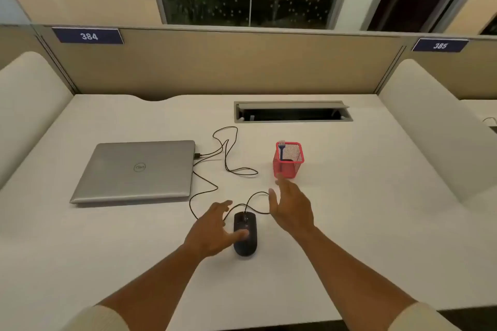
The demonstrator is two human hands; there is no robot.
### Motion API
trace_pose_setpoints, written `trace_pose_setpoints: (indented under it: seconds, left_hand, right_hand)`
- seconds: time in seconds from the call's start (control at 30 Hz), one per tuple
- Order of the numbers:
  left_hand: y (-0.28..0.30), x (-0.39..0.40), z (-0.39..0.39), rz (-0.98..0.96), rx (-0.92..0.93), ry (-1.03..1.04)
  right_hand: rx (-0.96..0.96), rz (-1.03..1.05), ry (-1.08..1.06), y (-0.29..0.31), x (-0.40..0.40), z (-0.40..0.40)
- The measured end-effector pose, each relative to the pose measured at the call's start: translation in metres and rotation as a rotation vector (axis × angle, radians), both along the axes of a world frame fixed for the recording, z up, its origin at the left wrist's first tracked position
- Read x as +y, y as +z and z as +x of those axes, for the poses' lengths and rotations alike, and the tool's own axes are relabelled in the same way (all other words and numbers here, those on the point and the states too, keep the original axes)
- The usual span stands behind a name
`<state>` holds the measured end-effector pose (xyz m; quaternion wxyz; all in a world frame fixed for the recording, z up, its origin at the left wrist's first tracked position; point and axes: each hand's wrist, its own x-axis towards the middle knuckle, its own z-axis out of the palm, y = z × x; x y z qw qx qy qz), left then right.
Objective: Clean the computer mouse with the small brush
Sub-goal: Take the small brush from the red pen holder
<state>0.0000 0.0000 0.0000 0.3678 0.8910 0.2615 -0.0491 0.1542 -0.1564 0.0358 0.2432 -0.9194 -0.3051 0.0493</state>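
Observation:
A black wired computer mouse (245, 239) lies on the white desk (363, 223) near the front middle. My left hand (212, 231) is beside its left flank with fingers spread, and the thumb lies across the mouse's top. My right hand (290, 203) hovers open to the right of the mouse, fingers straight and pointing toward a red mesh pen holder (289, 160). A small blue brush (281, 150) with white bristles stands upright in that holder. Neither hand holds anything.
A closed silver laptop (137, 170) lies at the left, and the mouse cable (226, 158) loops from it across the desk's middle. A cable hatch (293, 111) is set into the desk at the back. Padded dividers stand at both sides.

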Motion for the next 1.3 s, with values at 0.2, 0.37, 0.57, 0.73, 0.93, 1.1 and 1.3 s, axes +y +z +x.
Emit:
trace_pose_setpoints:
  seconds: [0.2,0.37,0.57,0.73,0.93,1.1,1.3]
  left_hand:
    - [-0.016,-0.01,-0.006,-0.053,0.091,-0.04]
    - [-0.023,-0.014,-0.006,-0.021,0.125,-0.09]
    - [-0.029,-0.013,-0.004,0.006,0.12,-0.104]
    - [-0.031,-0.013,-0.002,0.002,0.11,-0.103]
    - [-0.033,-0.013,0.0,-0.001,0.104,-0.091]
    - [-0.033,-0.013,0.0,0.004,0.095,-0.086]
    - [-0.035,-0.014,0.001,-0.004,0.096,-0.08]
  right_hand:
    - [0.024,0.176,-0.132,0.01,0.016,0.03]
    - [-0.027,0.185,-0.202,0.018,0.031,0.066]
    - [-0.008,0.015,-0.22,0.017,0.047,0.111]
    - [-0.025,-0.074,-0.169,0.009,0.06,0.135]
    - [-0.061,-0.25,-0.077,0.005,0.072,0.151]
    - [-0.089,-0.257,-0.037,0.004,0.076,0.156]
    - [-0.059,-0.22,-0.054,0.0,0.079,0.16]
